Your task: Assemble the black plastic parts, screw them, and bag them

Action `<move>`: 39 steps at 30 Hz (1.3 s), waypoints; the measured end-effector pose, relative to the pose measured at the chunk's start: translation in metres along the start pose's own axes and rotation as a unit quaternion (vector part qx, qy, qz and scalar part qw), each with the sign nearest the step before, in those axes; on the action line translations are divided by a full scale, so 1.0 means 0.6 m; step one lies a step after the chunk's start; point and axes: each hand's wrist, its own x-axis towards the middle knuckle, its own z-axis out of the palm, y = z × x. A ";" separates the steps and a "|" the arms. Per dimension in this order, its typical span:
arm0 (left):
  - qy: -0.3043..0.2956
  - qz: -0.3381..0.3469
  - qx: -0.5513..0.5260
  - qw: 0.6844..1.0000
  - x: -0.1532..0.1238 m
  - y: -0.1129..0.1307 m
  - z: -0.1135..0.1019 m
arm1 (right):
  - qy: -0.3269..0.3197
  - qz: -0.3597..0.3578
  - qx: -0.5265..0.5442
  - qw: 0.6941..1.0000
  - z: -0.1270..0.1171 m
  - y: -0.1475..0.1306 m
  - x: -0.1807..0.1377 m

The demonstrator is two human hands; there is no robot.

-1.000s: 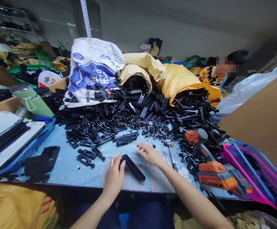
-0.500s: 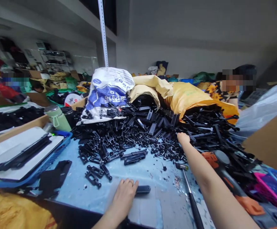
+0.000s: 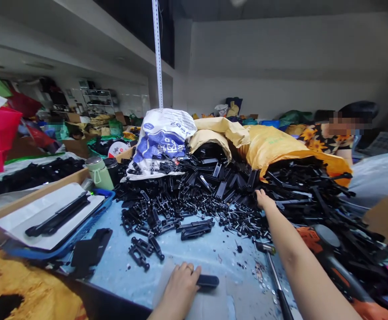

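Observation:
My left hand lies low over the near edge of the table, its fingers closed on one end of a black plastic bar with a rounded tip. My right arm reaches out to the heap of black plastic parts, and my right hand is among them, beside the mouth of the yellow sack. Its fingers look pinched together, and whatever is between them is hidden. Small black forked pieces and a pair of longer black parts lie nearer to me.
A hammer rests under my right forearm, with an orange and grey power tool further right. At left stand a blue basket and a green bottle. A white and blue sack sits behind the heap. Another person is at back right.
The whole view has shifted, so things sit further right and slightly lower. My right hand stays at the heap and my left hand stays on the bar.

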 end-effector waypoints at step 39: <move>0.145 -0.094 -0.553 0.815 0.021 0.063 -0.047 | -0.172 -0.349 0.366 0.846 -0.071 -0.160 -0.513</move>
